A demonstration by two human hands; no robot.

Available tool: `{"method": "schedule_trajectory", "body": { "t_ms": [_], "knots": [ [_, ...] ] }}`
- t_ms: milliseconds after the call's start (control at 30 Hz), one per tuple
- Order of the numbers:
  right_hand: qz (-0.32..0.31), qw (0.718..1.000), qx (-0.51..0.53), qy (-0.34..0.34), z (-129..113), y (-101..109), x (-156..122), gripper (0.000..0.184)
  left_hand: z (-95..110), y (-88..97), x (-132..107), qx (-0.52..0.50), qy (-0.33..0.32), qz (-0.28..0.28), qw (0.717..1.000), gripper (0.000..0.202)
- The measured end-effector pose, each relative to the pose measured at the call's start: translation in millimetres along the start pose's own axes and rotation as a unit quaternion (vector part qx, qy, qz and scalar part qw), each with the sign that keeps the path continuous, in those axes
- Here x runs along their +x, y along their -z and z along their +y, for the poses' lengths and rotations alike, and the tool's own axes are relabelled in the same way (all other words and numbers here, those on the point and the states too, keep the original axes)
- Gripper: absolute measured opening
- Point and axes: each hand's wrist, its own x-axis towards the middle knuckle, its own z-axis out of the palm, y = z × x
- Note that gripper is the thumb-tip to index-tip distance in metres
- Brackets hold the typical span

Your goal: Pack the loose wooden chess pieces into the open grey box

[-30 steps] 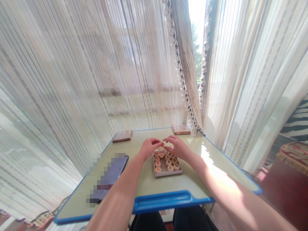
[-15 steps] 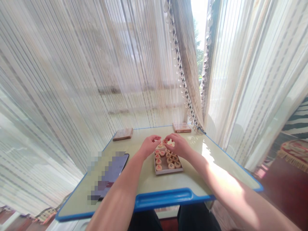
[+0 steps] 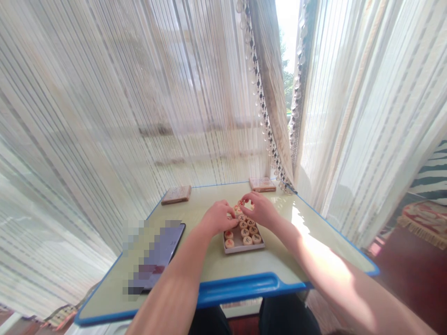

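Observation:
A shallow grey tray (image 3: 244, 247) lies in the middle of the pale green table (image 3: 223, 265) and holds several round wooden game pieces (image 3: 247, 240) with red or black marks. My left hand (image 3: 217, 217) rests curled over the tray's left far corner, fingers down among the pieces. My right hand (image 3: 260, 209) hovers over the tray's far end and pinches one red-marked piece (image 3: 240, 203) between thumb and fingertips.
A dark phone (image 3: 159, 255), partly blurred out, lies at the table's left. Two flat brown boxes (image 3: 176, 195) (image 3: 261, 184) sit at the far edge. Sheer curtains (image 3: 139, 93) hang close on three sides. A blue trough (image 3: 240, 288) runs along the near edge.
My left hand has dropped from in front of the right hand down onto the tray's left side. My right hand stays above the far end with a piece pinched.

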Motion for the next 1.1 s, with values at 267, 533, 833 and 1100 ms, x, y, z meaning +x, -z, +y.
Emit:
{"method": "schedule_trajectory", "body": {
  "t_ms": [267, 533, 833, 1100],
  "knots": [
    [-0.005, 1.0, -0.001, -0.002, -0.3, 1.2, 0.1, 0.013, -4.1, -4.2, 3.0, 0.052, -0.024, -0.044, 0.997, 0.019],
    [0.0, 1.0, -0.005, 0.001, 0.2, 0.7, 0.2, 0.013, -6.7, -6.4, 2.8, 0.026, -0.002, -0.033, 0.999, 0.016],
    [-0.079, 0.995, -0.025, -0.056, -1.4, 2.4, 0.2, 0.017, -8.4, -3.5, 5.0, -0.001, 0.034, 0.049, 0.998, 0.018],
    [-0.136, 0.989, -0.001, -0.066, -10.8, -7.8, -1.5, 0.022, -17.9, -3.5, 10.6, -0.005, 0.056, 0.091, 0.994, 0.02]
  ]
}}
